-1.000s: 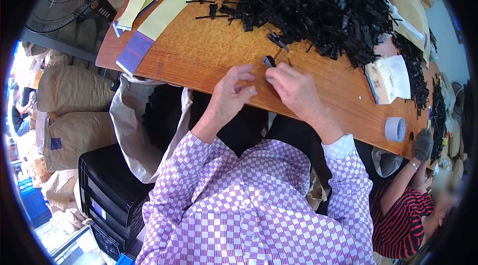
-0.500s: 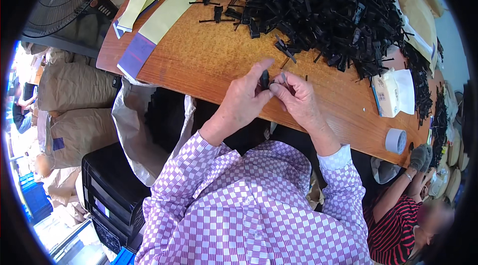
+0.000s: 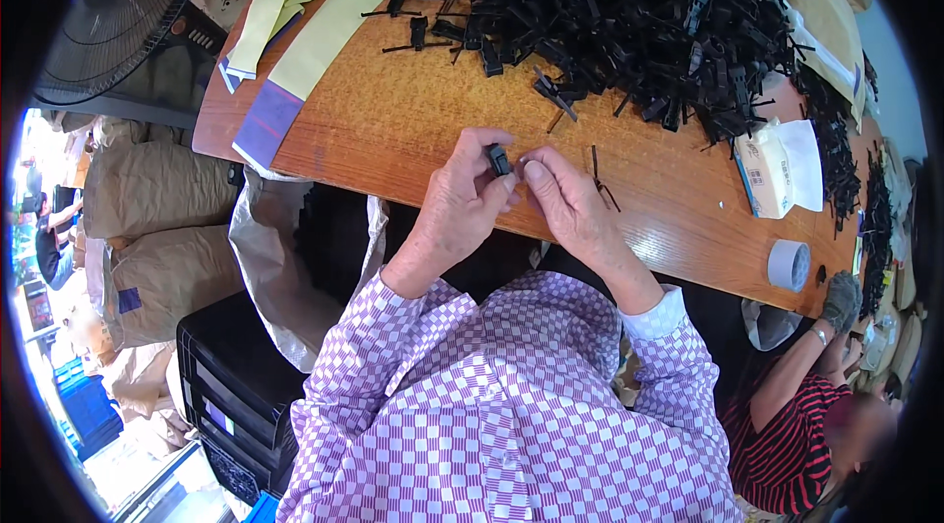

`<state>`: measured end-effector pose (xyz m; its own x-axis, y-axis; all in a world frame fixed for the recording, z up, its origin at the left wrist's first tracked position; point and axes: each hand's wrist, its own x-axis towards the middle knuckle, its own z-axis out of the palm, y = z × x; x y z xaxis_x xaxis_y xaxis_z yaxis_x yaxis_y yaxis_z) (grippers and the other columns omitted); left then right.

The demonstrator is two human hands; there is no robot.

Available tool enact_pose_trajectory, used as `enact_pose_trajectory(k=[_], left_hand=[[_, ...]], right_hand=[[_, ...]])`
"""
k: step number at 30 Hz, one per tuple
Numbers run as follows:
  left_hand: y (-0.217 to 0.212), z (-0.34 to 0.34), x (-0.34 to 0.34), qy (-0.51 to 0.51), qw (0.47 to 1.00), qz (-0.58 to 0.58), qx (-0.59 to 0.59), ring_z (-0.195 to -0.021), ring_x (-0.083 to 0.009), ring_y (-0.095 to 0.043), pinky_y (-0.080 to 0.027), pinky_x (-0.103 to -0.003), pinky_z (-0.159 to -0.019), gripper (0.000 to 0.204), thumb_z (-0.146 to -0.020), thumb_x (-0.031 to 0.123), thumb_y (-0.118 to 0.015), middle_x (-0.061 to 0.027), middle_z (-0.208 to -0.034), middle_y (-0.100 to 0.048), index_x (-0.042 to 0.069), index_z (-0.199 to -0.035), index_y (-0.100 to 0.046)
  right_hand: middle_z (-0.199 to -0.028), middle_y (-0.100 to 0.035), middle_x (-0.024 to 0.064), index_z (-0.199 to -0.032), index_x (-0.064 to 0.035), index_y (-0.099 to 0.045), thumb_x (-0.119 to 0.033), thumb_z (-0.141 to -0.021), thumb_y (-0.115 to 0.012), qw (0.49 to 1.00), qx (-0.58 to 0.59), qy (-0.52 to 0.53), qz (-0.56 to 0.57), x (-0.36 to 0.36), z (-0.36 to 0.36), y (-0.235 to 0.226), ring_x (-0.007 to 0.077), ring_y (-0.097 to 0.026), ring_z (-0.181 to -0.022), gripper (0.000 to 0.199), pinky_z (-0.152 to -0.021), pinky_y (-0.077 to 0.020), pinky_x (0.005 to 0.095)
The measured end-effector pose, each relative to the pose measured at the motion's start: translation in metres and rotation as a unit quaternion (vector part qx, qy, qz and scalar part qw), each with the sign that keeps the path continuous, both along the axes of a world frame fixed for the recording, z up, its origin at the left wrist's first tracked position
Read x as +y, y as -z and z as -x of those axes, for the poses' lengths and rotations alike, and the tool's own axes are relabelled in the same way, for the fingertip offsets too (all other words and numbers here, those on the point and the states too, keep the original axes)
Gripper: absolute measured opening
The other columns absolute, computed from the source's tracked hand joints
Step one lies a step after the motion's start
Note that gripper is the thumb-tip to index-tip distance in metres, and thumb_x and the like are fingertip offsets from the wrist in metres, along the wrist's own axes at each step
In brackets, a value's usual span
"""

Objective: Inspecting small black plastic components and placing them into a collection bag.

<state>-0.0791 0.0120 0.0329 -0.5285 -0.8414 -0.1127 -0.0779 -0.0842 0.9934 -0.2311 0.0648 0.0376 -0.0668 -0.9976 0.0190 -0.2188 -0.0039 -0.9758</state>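
Between the thumb and fingers of my left hand (image 3: pixel 455 203) is a small black plastic part (image 3: pixel 499 160), held just above the near edge of the wooden table. My right hand (image 3: pixel 575 203) is beside it, thumb and forefinger pinched together close to the part; whatever sits in that pinch is too small to make out. Thin black sprue-like sticks (image 3: pixel 602 179) lie on the table by my right knuckles. Farther back, a large heap of similar black plastic parts (image 3: pixel 610 22) covers the table, with one loose part (image 3: pixel 556 93) at its near edge.
Yellow and purple paper strips (image 3: pixel 320 41) lie at the table's left. Toward the right are a tissue pack (image 3: pixel 772 174) and a tape roll (image 3: pixel 789 264). Below the left edge hangs an open white sack (image 3: pixel 265 258) beside black crates (image 3: pixel 231 376). A gloved co-worker (image 3: pixel 801 405) sits at right.
Both hands have drawn slightly nearer and left, and the black part has turned into clearer view. The thin sticks beside my right hand show more fully. The whole view has shifted slightly.
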Motion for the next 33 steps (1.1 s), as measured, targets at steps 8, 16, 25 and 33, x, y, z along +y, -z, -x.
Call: enact_pose_trajectory(k=[8,16,25,33], left_hand=[[-0.006,0.006,-0.002,0.032,0.994,0.067,-0.078,-0.070,-0.0148,-0.062,-0.050,-0.029,-0.062,0.025,-0.086,-0.007,-0.053,-0.0098,-0.079,-0.058,0.003,-0.106,-0.040],[-0.011,0.017,0.004,0.012,0.967,0.210,-0.145,-0.071,-0.0320,-0.063,-0.049,-0.036,-0.061,0.027,-0.085,-0.003,-0.057,-0.0161,-0.079,-0.057,0.004,-0.106,-0.042],[-0.020,0.024,0.000,-0.032,0.984,0.177,-0.004,-0.066,-0.0202,-0.060,-0.048,-0.027,-0.059,0.026,-0.087,-0.003,-0.056,-0.0098,-0.082,-0.060,0.005,-0.108,-0.044],[-0.042,-0.003,0.002,-0.038,0.936,-0.241,0.252,-0.073,-0.0097,-0.058,-0.049,-0.019,-0.067,0.030,-0.096,0.012,-0.050,-0.0058,-0.093,-0.060,0.008,-0.126,-0.046]], right_hand=[[-0.069,-0.055,0.0113,-0.100,0.0004,-0.054,-0.022,-0.099,-0.046,0.999,0.031,-0.014,0.036,0.001,-0.003,0.003,0.0189,-0.054,-0.060,0.024,-0.057,-0.0426,0.0303],[-0.064,-0.052,0.0110,-0.096,-0.0022,-0.053,-0.021,-0.098,-0.048,0.999,0.046,0.018,0.010,0.002,0.000,0.004,0.0175,-0.051,-0.056,0.020,-0.053,-0.0408,0.0319],[-0.073,-0.056,0.0080,-0.104,-0.0015,-0.053,-0.018,-0.097,-0.050,0.996,-0.039,0.052,0.057,0.004,0.000,-0.004,0.0171,-0.055,-0.061,0.018,-0.053,-0.0411,0.0290],[-0.077,-0.059,0.0015,-0.108,-0.0026,-0.054,-0.016,-0.097,-0.052,0.967,-0.253,0.005,-0.019,0.007,-0.001,-0.007,0.0020,-0.044,-0.051,0.018,-0.044,-0.0330,0.0160]])
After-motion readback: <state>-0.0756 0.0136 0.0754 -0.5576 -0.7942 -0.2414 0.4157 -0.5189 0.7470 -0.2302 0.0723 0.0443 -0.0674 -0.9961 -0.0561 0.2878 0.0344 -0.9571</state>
